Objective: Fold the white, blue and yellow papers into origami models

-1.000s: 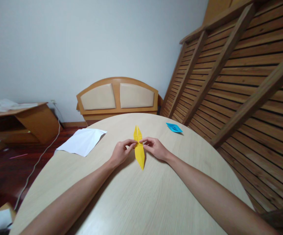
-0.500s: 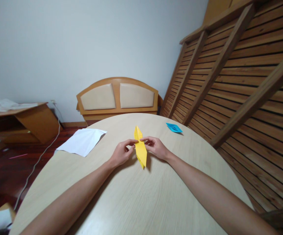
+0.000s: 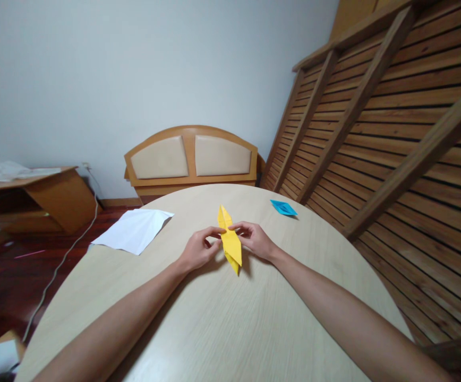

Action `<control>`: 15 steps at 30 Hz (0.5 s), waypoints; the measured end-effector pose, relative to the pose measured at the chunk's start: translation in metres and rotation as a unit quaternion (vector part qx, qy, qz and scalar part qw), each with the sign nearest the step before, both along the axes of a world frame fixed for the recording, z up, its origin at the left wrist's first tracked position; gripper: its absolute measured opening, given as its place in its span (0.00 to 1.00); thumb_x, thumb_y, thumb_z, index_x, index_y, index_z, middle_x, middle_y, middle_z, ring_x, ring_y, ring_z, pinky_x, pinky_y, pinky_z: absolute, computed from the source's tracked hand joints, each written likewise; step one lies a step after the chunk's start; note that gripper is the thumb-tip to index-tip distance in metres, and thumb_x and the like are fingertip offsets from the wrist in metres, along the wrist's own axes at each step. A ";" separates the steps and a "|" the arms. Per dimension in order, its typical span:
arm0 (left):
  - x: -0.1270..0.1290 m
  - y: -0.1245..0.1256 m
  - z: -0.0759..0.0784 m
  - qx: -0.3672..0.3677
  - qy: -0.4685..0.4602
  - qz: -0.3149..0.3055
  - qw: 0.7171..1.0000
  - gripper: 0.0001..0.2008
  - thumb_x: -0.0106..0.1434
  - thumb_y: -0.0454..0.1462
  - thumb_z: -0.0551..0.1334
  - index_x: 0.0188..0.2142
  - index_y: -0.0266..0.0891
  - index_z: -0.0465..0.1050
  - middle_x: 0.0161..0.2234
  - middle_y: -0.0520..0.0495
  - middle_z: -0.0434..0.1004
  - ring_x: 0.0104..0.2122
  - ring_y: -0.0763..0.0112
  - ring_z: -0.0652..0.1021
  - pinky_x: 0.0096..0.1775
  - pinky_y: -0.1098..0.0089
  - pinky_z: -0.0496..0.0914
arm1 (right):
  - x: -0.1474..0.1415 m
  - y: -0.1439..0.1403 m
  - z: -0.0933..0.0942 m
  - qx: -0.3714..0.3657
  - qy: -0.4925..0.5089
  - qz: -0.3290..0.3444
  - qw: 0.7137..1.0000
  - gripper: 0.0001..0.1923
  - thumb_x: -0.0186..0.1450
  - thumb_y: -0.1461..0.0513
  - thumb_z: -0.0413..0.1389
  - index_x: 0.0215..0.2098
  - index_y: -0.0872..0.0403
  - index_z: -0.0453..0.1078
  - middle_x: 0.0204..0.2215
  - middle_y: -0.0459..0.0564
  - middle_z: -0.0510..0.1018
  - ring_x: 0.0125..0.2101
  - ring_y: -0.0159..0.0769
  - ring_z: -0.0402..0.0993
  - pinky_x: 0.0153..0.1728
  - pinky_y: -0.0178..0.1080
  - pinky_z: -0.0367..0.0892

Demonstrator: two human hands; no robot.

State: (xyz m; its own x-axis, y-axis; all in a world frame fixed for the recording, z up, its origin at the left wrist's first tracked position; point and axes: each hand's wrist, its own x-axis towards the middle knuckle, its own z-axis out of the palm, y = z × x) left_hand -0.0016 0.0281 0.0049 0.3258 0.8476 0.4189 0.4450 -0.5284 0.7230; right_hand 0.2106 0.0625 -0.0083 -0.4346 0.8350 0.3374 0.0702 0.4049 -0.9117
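Note:
A folded piece of yellow paper, long and pointed at both ends, is held over the middle of the table. My left hand pinches its left edge between thumb and fingers. From the other side, my right hand grips the right edge, with the index finger lying on the top face near the middle. The near end shows two layers spread apart, one point below the other. Parts of both thumbs are hidden by the paper.
On the round wooden table lie a creased white sheet at the left and a folded blue paper boat at the back right. A headboard stands behind, and a slatted wooden frame leans at the right.
The near end of the yellow paper has swung slightly right, and its lower layer now shows more apart from the upper. Both hands have stayed nearly in place.

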 end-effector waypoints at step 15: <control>0.000 0.001 0.000 0.015 0.009 0.003 1.000 0.13 0.63 0.38 0.60 0.45 0.37 0.77 0.41 0.42 0.82 0.39 0.65 0.81 0.31 0.72 0.74 | -0.003 0.002 -0.002 -0.011 0.038 0.005 0.999 0.15 0.56 0.52 0.66 0.34 0.55 0.76 0.35 0.51 0.81 0.35 0.38 0.77 0.40 0.42 0.71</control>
